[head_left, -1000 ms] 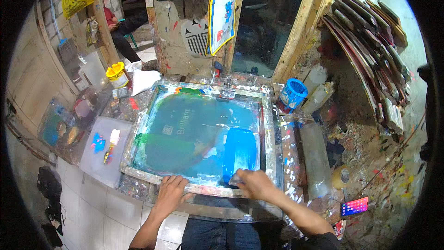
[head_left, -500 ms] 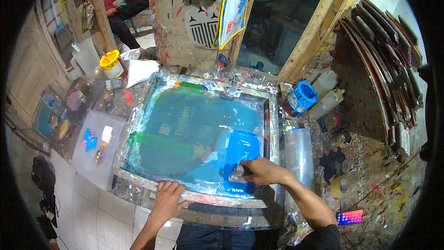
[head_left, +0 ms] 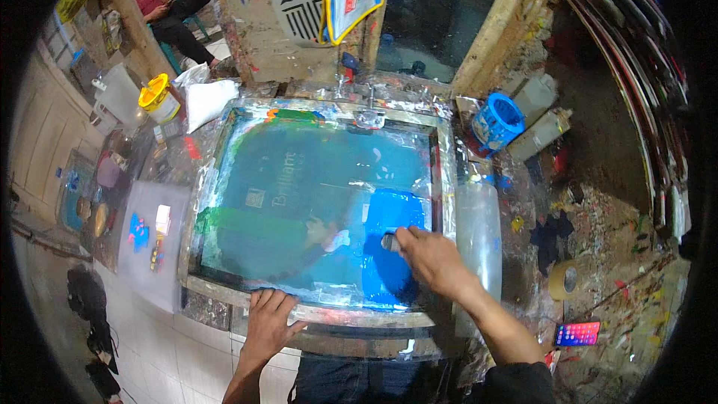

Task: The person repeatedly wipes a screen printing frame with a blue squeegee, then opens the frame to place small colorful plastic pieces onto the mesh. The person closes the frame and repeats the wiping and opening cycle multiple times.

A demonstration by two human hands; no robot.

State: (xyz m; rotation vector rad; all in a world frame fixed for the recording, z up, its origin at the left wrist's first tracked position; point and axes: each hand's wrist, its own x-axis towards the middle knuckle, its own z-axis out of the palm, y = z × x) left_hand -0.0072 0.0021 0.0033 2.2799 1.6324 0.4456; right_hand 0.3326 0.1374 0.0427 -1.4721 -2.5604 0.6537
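A wooden-framed printing screen (head_left: pixel 344 319) lies in front of me. Its blue-green mesh (head_left: pixel 262 247) has a green stained band at left. Wet blue ink (head_left: pixel 390 209) covers a patch on the mesh's right side. My right hand (head_left: pixel 441 263) grips a small greyish squeegee (head_left: pixel 388 242) over the middle of that patch; the fingers hide part of the tool. On the frame's near rail, left of the ink, rests my left hand (head_left: pixel 269 325), fingers laid over the wood and thumb apart.
Right of the screen stand a blue-smeared tub (head_left: pixel 496 123), a clear plastic sheet (head_left: pixel 479 232), a tape roll (head_left: pixel 562 281) and a phone (head_left: pixel 577 334). At left are a yellow tub (head_left: pixel 161 97), a white bag (head_left: pixel 207 103) and a translucent sheet (head_left: pixel 153 269). A person (head_left: pixel 168 19) sits behind.
My right hand has moved the squeegee away from me, from the near part of the blue ink to its middle. My left hand stays on the near rail. The view has shifted slightly.
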